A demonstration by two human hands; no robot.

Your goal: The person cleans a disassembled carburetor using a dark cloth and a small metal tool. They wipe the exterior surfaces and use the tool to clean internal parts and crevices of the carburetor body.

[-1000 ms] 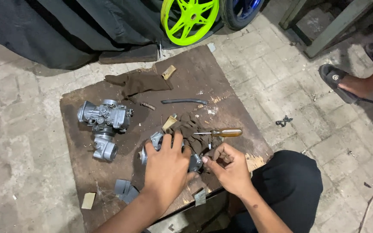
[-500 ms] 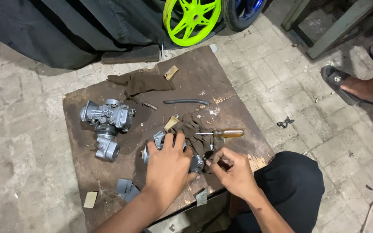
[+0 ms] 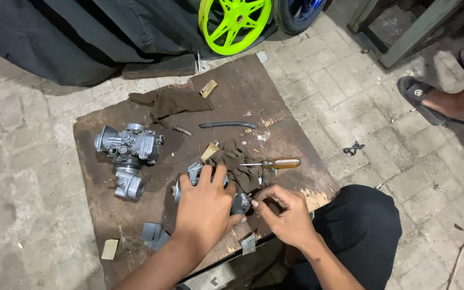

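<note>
Down on the paving sits the big wooden board [image 3: 135, 225], dark and stained, and everything plays out on top of it. Beyond the fingertips, at the far edge, a neon-green wheel [image 3: 236, 21] leans against dark cloth. Largest piece on the board itself: a grey carburetor [image 3: 128, 147], lying well off to the left of the left hand's fingers, a second grey casting [image 3: 129, 185] just below it. Further out from the fingers, a brown glove [image 3: 170, 102] lies flat, and a dark crumpled rag [image 3: 240, 164] bunches right at the fingertips.

Now the action. The left hand [image 3: 205, 207] is spread palm-down, fingers curled over a grey metal part [image 3: 193, 174] (most of it is hidden under the palm), pinning it to the board. The right hand [image 3: 288, 215] sits just beside it, thumb and forefinger pinched together at the part's right end [image 3: 241, 203]; what they pinch is too small to tell.

Just past the right fingers, a screwdriver [image 3: 275, 163] with an amber handle rests across the rag. Farther out, a thin black hose [image 3: 227, 125].
</note>
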